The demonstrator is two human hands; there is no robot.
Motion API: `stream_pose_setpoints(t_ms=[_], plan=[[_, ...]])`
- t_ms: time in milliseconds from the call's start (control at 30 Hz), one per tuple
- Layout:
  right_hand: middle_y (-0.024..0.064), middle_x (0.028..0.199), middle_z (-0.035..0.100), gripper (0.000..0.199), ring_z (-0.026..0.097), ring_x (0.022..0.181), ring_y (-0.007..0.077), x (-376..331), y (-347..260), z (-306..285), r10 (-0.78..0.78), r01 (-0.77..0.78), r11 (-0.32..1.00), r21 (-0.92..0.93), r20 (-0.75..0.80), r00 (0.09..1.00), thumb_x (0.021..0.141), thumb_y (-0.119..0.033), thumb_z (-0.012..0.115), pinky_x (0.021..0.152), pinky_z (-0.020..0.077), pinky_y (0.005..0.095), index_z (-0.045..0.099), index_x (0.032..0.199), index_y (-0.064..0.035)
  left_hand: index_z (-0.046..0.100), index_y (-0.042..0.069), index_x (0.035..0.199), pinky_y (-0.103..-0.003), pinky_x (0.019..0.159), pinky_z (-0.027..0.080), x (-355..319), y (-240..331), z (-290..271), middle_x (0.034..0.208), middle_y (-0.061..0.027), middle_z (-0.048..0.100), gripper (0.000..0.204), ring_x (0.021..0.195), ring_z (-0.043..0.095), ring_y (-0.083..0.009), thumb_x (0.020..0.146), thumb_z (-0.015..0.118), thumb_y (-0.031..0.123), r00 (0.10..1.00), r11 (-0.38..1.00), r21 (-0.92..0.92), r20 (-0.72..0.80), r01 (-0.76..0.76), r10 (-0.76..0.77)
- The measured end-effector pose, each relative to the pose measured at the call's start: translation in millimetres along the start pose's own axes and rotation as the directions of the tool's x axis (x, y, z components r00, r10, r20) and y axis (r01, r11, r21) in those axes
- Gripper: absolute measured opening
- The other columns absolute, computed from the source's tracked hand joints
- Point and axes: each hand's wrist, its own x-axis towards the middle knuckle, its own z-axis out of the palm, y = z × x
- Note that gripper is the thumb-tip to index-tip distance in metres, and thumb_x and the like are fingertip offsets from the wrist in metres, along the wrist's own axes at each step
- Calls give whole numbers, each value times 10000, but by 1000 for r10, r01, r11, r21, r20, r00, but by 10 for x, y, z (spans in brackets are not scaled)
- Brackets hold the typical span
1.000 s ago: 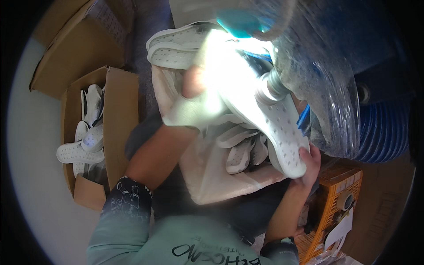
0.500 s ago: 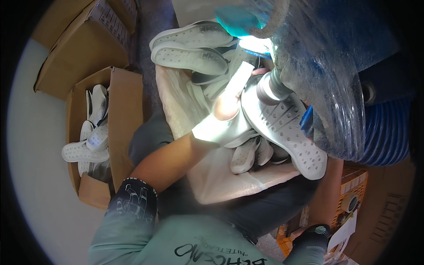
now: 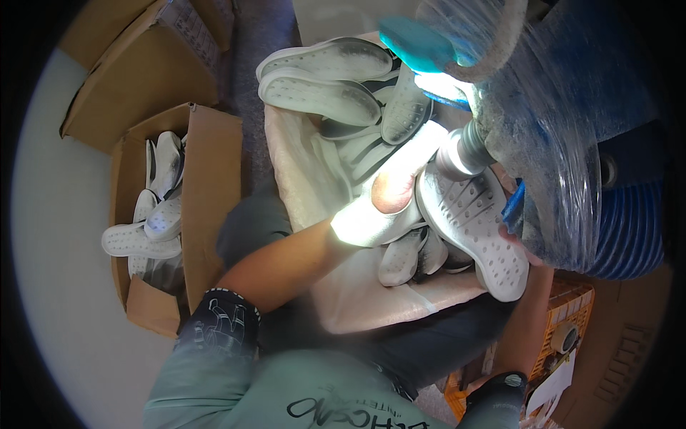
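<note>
- The white shoe (image 3: 468, 229) is pressed sole-up against the small spinning buffing head (image 3: 461, 154) of the plastic-wrapped machine (image 3: 550, 129). The left hand's fingers (image 3: 393, 189) lie just beside that head, so a slip of the shoe could, I judge, bring a fingertip onto it.
- The sole could be ground unevenly if the shoe tilts, since it is steadied only at its two ends.
- The glare on the left hand (image 3: 375, 214) washes out much of the grip; a loosening hold there would be hard to notice.
- Left hand: the forearm reaches up and to the right from the lower edge. The fingers are curled closed around the shoe's near end, the thumb hidden.
- Right hand (image 3: 518, 243): the forearm rises along the right side, under the machine. Only a few fingertips show at the shoe's far edge, seemingly gripping it; how far they close cannot be told.
- Beyond the left hand a bin (image 3: 286, 164) holds more white shoes (image 3: 321, 79), soles up. Far to its left stands a cardboard box (image 3: 207, 186) with further pairs.
</note>
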Motion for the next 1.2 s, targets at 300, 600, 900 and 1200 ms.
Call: stream_pose_setpoints(t_ms=[300, 600, 900, 1200], plan=[[155, 1209, 619, 684, 614, 1072, 257, -423, 192, 63, 61, -63, 989, 131, 13, 998, 702, -88, 783, 940, 484, 368, 517, 1321, 34, 424, 4, 1403, -428, 1069, 409, 58, 120, -42, 1349, -150, 529, 530, 1239, 515, -272, 1058, 381, 405, 983, 993, 120, 186, -9, -13], [148, 1214, 616, 695, 612, 1070, 257, -161, -158, -560, -4, -10, 962, -274, -52, 999, 690, -76, 789, 938, 484, 369, 519, 1322, 28, 327, -30, 1457, -474, 1099, 383, -45, -162, 129, 1392, -228, 479, 833, 1268, 493, -354, 851, 651, 440, 976, 991, -95, 186, -93, 110], [140, 1220, 613, 707, 610, 1068, 256, -471, 9, -344, 78, -89, 974, -211, -58, 995, 678, -64, 795, 936, 485, 369, 522, 1324, 22, 405, -53, 1385, -454, 1025, 430, 38, -89, 130, 1302, -229, 537, 725, 1158, 553, -334, 875, 624, 414, 990, 997, -72, 144, 5, 5], [165, 1202, 624, 661, 632, 1036, 253, -797, -39, 335, 115, -103, 915, 390, -6, 993, 715, -78, 748, 901, 500, 355, 513, 1317, 60, 465, -57, 1312, -427, 926, 504, 11, -99, -75, 1193, -212, 597, 546, 1029, 623, -299, 977, 468, 374, 990, 1000, 0, 138, -26, 26]])
